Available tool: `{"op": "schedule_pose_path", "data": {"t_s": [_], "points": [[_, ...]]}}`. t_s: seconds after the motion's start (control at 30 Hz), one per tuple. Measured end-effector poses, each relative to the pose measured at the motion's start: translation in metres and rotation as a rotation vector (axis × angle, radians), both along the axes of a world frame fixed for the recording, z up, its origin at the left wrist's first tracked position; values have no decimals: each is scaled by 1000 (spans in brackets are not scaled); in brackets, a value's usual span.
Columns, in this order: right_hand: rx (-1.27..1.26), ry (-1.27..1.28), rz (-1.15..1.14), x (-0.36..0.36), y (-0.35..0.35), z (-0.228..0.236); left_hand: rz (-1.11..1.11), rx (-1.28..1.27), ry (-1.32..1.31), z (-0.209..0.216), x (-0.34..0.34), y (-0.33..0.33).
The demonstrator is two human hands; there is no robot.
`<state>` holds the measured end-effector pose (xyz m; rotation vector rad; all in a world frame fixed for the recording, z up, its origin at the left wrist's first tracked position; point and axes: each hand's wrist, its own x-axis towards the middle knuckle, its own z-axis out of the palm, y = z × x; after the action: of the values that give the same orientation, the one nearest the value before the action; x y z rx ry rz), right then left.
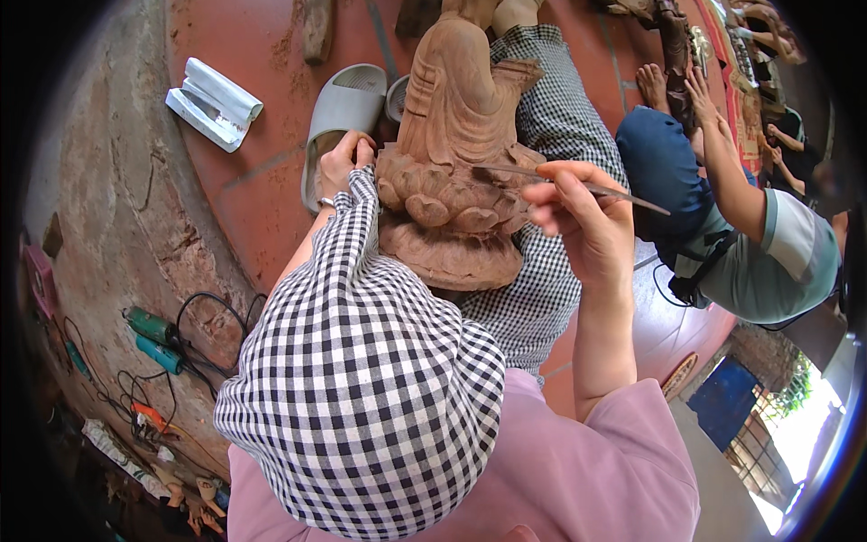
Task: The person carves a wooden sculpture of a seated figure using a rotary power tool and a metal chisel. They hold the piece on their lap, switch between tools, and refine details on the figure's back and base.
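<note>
A carved reddish-brown wooden statue (456, 86) of a robed seated figure on a lotus base (442, 203) stands upright between my legs, its top cut off by the picture's upper edge. My right hand (587, 203) pinches a thin, tapered metal file (619, 192) between thumb and fingers. The file's far tip reaches the top of the lotus base, by the folds of the robe. On the statue's left side, my left hand (346, 165) is curled closed right beside the lotus petals. Its fingertips are hidden, so what it grips does not show.
Grey slippers (348, 104) lie by the statue on the red tile floor (257, 199). A white folded packet (214, 104) sits farther left. Green power tools (152, 325) with tangled cables lie at lower left. A co-worker in a blue cap (664, 172) sits at right, near other carvings.
</note>
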<state>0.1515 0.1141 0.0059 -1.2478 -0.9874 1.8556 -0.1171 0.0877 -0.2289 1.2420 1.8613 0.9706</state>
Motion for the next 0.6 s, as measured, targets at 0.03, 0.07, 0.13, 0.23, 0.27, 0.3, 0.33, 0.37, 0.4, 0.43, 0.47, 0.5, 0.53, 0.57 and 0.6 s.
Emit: {"op": "schedule_pose_path", "data": {"t_s": [0.03,0.07,0.13,0.23,0.27,0.3,0.33,0.37,0.4,0.43,0.47,0.5,0.53,0.57,0.6], "points": [[52,-202,-3,-4,1,0,-2,10,5,0,-1,0],[194,-285,18,-11,2,-7,-5,21,11,1,-1,-1],[476,-486,25,-24,6,-18,-10,14,16,5,-2,-1],[420,-547,37,-33,10,-32,-10,29,53,5,1,0],[366,-517,-5,-39,11,-28,-3,28,57,3,2,0],[312,-487,-47,-43,12,-26,4,28,60,2,2,0],[292,-489,-62,-44,11,-27,2,32,51,0,3,1],[272,-492,-78,-44,11,-27,-1,36,42,-2,4,2],[263,-476,-76,-48,10,-25,18,48,50,3,0,-2],[235,-497,-62,-48,10,-24,23,53,56,3,0,-2],[235,-530,-37,-48,11,-23,18,56,46,3,0,-2],[235,-563,-10,-47,12,-21,12,59,37,2,0,-1],[235,-597,15,-47,13,-20,6,63,27,1,0,-1],[334,-699,46,-47,14,-19,8,70,20,-1,0,-1],[435,-800,79,-48,15,-19,10,77,14,-2,0,-1]]}}
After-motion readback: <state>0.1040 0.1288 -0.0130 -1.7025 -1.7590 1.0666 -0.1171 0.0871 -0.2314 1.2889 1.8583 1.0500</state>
